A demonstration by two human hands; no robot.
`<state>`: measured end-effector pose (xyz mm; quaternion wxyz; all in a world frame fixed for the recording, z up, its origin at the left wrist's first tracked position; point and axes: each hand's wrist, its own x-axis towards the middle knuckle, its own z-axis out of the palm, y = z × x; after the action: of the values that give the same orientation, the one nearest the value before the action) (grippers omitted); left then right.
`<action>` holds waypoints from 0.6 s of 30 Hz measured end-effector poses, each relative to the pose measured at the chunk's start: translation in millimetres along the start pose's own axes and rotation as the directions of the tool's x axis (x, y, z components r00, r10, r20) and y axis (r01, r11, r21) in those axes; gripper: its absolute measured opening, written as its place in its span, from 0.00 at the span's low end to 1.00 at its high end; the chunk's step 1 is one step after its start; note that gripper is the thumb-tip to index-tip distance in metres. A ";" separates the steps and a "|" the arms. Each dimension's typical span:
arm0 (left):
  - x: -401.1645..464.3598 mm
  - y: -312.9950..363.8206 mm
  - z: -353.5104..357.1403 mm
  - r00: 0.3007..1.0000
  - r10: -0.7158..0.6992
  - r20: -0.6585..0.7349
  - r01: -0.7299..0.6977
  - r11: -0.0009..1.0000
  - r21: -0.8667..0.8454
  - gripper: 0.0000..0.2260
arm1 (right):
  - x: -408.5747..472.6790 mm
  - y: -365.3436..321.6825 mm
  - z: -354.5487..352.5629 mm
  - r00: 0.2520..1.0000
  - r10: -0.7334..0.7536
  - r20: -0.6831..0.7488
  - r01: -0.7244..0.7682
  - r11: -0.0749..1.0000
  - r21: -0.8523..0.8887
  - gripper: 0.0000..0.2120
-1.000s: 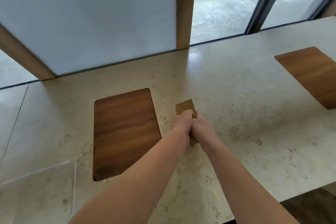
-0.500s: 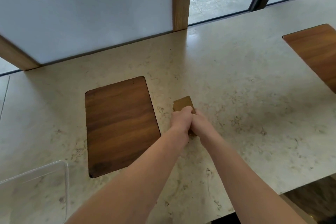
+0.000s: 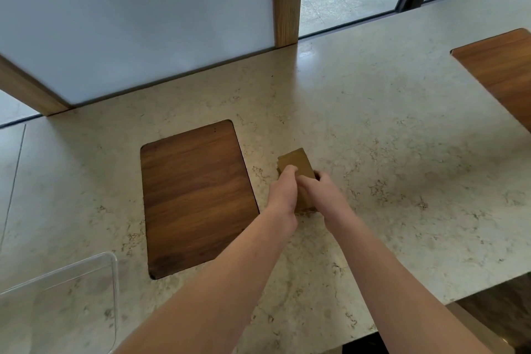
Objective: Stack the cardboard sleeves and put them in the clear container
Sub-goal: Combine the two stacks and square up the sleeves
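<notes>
While both lie on the counter, left hand and right hand grip cardboard sleeves.

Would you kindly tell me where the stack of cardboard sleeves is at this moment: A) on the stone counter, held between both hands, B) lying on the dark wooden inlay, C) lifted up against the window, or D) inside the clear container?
A: the stack of cardboard sleeves sits on the stone counter, with the left hand and the right hand gripping it from either side, right of the wooden inlay and well away from the clear container.
</notes>
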<state>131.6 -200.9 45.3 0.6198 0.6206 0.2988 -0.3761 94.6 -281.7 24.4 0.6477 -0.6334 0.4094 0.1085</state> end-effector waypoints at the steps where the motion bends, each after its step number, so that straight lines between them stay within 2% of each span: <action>1: 0.0 -0.4 -1.6 1.000 -0.007 0.003 0.007 1.000 -0.004 0.12 | 2.2 -0.2 -1.3 1.000 -0.003 -0.012 0.003 1.000 0.003 0.34; 4: 2.4 5.3 -10.0 1.000 -0.003 0.005 0.003 1.000 -0.005 0.14 | 6.7 1.6 -11.2 0.998 -0.015 -0.069 0.016 1.000 0.016 0.39; 6: 10.4 13.0 -20.4 0.998 0.058 -0.025 -0.056 0.997 0.052 0.18 | 4.5 6.8 -21.8 0.992 0.014 -0.123 0.001 0.993 0.118 0.38; 9: 29.1 32.2 -40.6 0.981 0.194 -0.019 -0.184 0.955 0.234 0.43 | -12.0 22.4 -37.8 0.986 0.079 -0.147 -0.010 0.906 0.423 0.41; 11: 37.9 49.5 -48.5 0.967 0.244 0.075 -0.255 0.906 0.339 0.51 | -28.2 38.1 -39.3 0.991 0.121 -0.049 -0.072 0.821 0.566 0.41; 12: 41.9 59.2 -52.6 0.959 0.241 0.149 -0.281 0.871 0.402 0.53 | -37.4 43.9 -34.6 0.990 0.141 0.010 -0.118 0.787 0.606 0.40; 13: 47.7 69.2 -53.1 0.946 0.224 0.235 -0.313 0.818 0.483 0.56 | -43.7 50.5 -29.3 0.985 0.163 0.056 -0.161 0.761 0.628 0.43; 16: 60.7 94.5 -50.0 0.891 0.092 0.444 -0.411 0.577 0.706 0.64 | -52.9 58.4 -6.3 0.975 0.196 0.101 -0.218 0.784 0.582 0.65; 18: 70.6 105.6 -40.4 0.871 -0.044 0.489 -0.420 0.451 0.788 0.64 | -48.4 58.2 6.4 0.974 0.217 0.069 -0.220 0.818 0.532 0.69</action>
<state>261.8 -173.0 41.6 0.3022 0.7753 -0.1585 -0.5315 27.7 -247.5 13.2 0.7831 -0.3759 0.4912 0.0650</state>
